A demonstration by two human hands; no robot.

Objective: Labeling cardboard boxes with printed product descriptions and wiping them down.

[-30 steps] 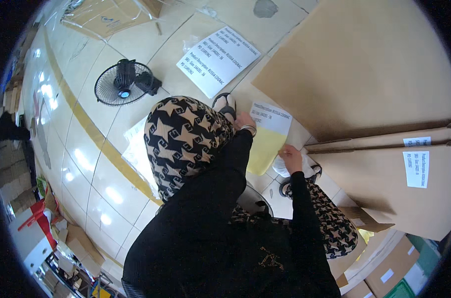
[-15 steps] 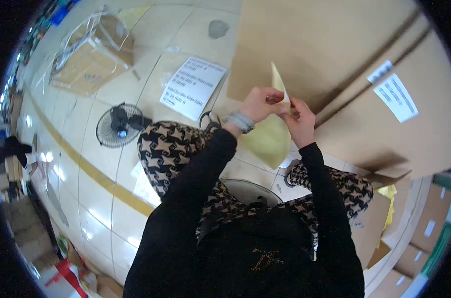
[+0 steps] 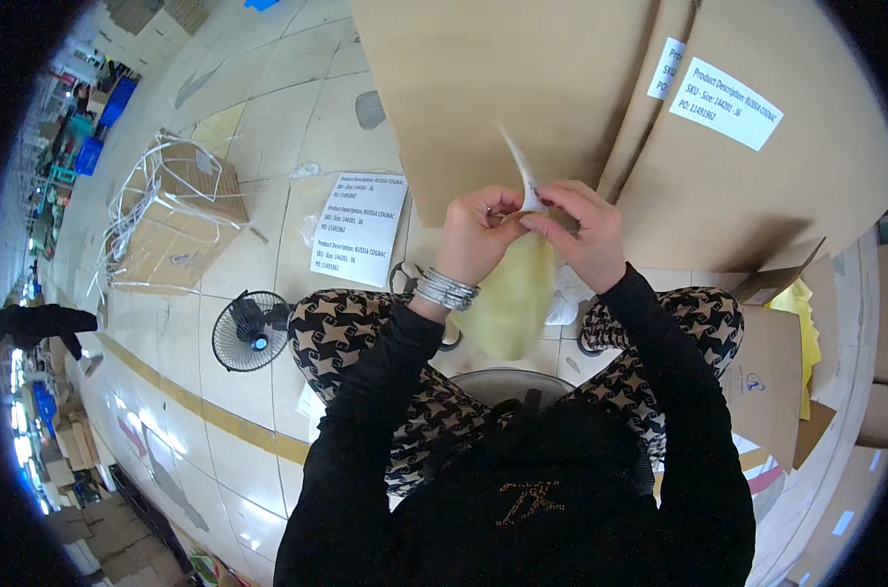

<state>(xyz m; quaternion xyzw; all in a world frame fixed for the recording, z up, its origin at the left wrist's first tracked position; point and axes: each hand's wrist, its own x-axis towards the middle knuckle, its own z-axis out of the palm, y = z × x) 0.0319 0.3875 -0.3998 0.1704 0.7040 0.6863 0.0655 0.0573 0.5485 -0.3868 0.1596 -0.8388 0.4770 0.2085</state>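
In front of the large brown carton (image 3: 503, 98), both of my hands hold up a curled label sheet (image 3: 508, 308) with a yellow backing. A narrow white edge stands up between my fingertips. My left hand (image 3: 475, 238), with silvery bracelets on the wrist, is closed in a pinch on the sheet's upper part. Pinching the same spot from the other side is my right hand (image 3: 583, 227), thumb against fingers. Whether the white layer has come away from the yellow there is hidden by the fingers. White printed labels (image 3: 728, 103) are stuck on the carton's right part.
On the tiled floor to the left lie a white printed sheet (image 3: 358, 230) and a carton (image 3: 185, 235) tangled with white straps. A small black fan (image 3: 251, 331) stands by my left knee. An open carton with yellow paper (image 3: 799, 318) is at the right.
The view has turned, so the carton and floor things appear shifted. My hands keep their pinch on the sheet, and more of the white edge shows between my fingertips.
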